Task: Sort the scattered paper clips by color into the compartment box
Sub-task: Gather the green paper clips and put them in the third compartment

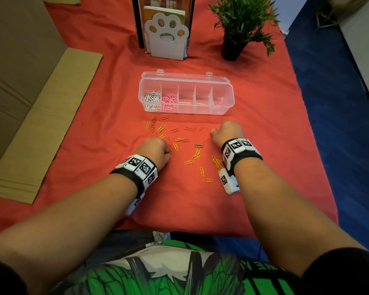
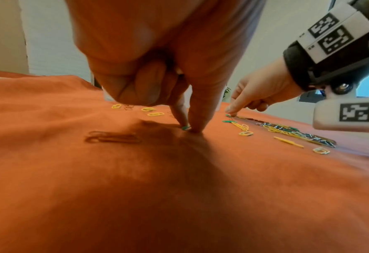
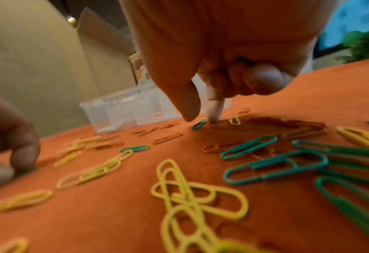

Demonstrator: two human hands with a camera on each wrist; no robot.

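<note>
A clear compartment box (image 1: 222,103) stands open on the red cloth, with white clips (image 1: 152,100) in its leftmost cell and pink clips (image 1: 169,101) in the cell beside it. Yellow, orange and green clips lie scattered in front of it. My left hand (image 1: 168,153) pinches a green paper clip (image 2: 186,128) against the cloth between thumb and index finger. Further right, my right hand (image 1: 213,131) has thumb and index tip down on either end of another green paper clip (image 3: 199,124), one end tilted up. The other fingers of both hands are curled in.
A heap of green and yellow clips (image 3: 287,159) lies under my right wrist. Behind the box stand a paw-shaped book holder (image 1: 166,37) and a potted plant (image 1: 241,24). A cardboard box (image 1: 19,86) fills the left side. The cloth ends at my body.
</note>
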